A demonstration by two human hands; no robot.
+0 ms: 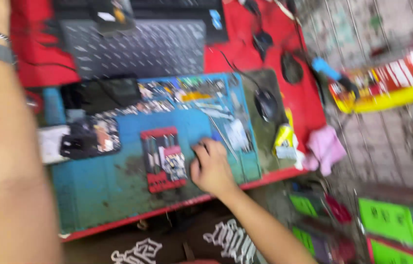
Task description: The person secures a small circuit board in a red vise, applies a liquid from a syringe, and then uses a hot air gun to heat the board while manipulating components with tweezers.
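Blue work mat (118, 181) covers the red bench, and an opened red phone (163, 159) lies on it with its circuit boards exposed. I see my right hand (211, 168) just beside the phone, fingers (200, 149) curled loosely onto the mat; blur hides any grip. My left forearm (6, 146) fills the frame's left edge, hand unseen.
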